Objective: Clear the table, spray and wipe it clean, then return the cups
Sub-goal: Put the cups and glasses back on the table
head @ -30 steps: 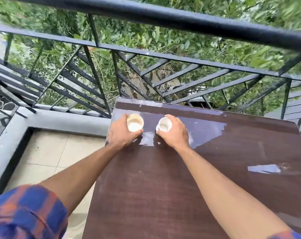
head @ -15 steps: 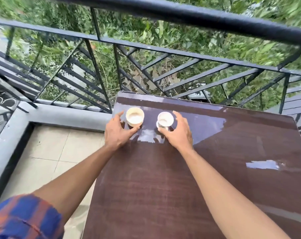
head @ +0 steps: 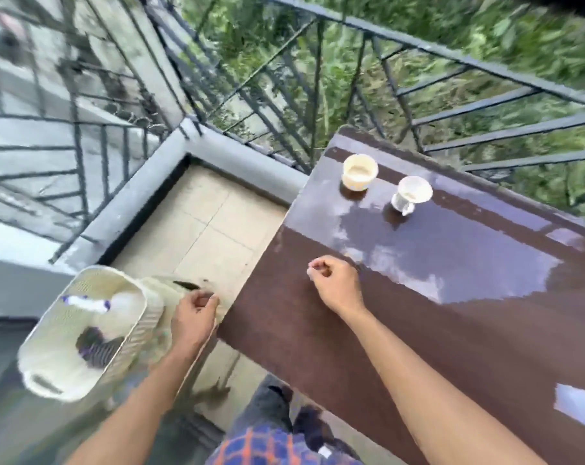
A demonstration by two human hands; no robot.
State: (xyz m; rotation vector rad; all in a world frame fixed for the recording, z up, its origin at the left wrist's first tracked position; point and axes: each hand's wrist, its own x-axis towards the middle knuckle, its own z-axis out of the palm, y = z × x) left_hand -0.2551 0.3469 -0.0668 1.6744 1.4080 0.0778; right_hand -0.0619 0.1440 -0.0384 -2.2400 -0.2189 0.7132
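Two cups stand side by side near the far left corner of the dark brown table (head: 418,330): a cream cup (head: 358,171) and, to its right, a white cup with a handle (head: 410,198). Wet sheen covers the tabletop around them. My right hand (head: 336,283) hovers over the table's left part, well short of the cups, fingers curled with nothing in them. My left hand (head: 192,318) is off the table's left edge, fingers curled, empty, next to a cream plastic basket (head: 83,333). The basket holds a white spray bottle (head: 90,305) and a dark cloth.
A black metal railing (head: 452,52) runs behind the table and around the balcony corner, with greenery beyond. Beige floor tiles (head: 204,226) lie between the basket and the table. My plaid sleeve and dark trousers show at the bottom.
Both hands have let go of the cups and drawn back toward me. The view has swung left and down, bringing the basket into sight. The cups stay where they were set.
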